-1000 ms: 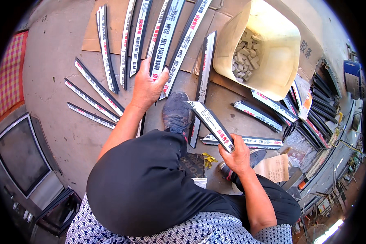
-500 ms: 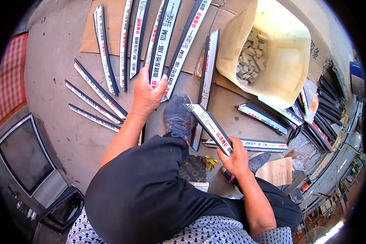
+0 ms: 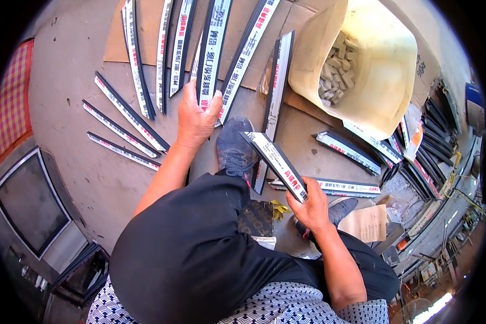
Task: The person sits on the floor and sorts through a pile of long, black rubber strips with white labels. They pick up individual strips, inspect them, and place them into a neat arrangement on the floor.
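My left hand (image 3: 196, 120) is closed on the near end of a long aluminium profile (image 3: 213, 51), black-edged with a white printed film. This profile points away from me, among several similar long strips fanned out on the floor. A shorter profile (image 3: 272, 164) of the same kind, its far end cut at an angle, is gripped near its lower end by my right hand (image 3: 310, 207). It slants up and left above my shoes. Beneath it, another long profile (image 3: 274, 110) lies on the floor, and a further one (image 3: 348, 188) lies crosswise beyond my right hand.
An open cream plastic bucket (image 3: 386, 70) holding small pale blocks (image 3: 337, 73) stands at the far right. Three shorter profiles (image 3: 121, 151) lie at left. Flattened cardboard (image 3: 119, 40) covers part of the floor. A dark framed panel (image 3: 32, 200) stands at lower left; black strips (image 3: 434, 143) crowd the right.
Both hands keep their holds on the two profiles. The whole view has shifted slightly; the long profile and left hand sit a little higher in the picture.
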The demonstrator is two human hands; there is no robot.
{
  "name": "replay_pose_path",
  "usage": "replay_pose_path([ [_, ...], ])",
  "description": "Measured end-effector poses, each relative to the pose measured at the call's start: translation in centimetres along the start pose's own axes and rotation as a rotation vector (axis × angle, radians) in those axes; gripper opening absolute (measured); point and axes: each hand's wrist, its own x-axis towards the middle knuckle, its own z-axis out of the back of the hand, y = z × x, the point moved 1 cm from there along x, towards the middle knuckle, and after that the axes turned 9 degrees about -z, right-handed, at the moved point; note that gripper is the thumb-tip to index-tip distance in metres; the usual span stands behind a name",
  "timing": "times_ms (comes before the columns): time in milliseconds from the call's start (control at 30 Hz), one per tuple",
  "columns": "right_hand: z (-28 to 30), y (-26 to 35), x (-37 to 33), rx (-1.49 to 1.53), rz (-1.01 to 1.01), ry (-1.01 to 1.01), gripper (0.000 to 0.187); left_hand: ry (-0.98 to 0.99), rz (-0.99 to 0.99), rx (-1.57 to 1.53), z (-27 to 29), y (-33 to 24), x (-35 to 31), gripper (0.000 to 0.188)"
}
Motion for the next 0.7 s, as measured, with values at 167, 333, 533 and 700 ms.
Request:
replay_pose_path([
  [167,0.2,-0.1,-0.7,-0.048,0.014,0.072,0.051,0.003,0.005,-0.065,-0.5,0.4,-0.4,0.044],
  [333,0.3,-0.1,-0.8,-0.046,0.014,0.067,0.052,-0.004,0.020,-0.083,-0.8,0.1,-0.7,0.042],
  [533,0.0,0.0,-0.4,-0.039,0.008,0.052,0.053,-0.040,0.154,-0.070,-0.4,1.9,-2.6,0.041],
  [700,-0.1,0.2,-0.4,-0.014,-0.132,0.036,0.046,-0.081,0.084,-0.053,0.3,0.9,-3.4,0.058],
])
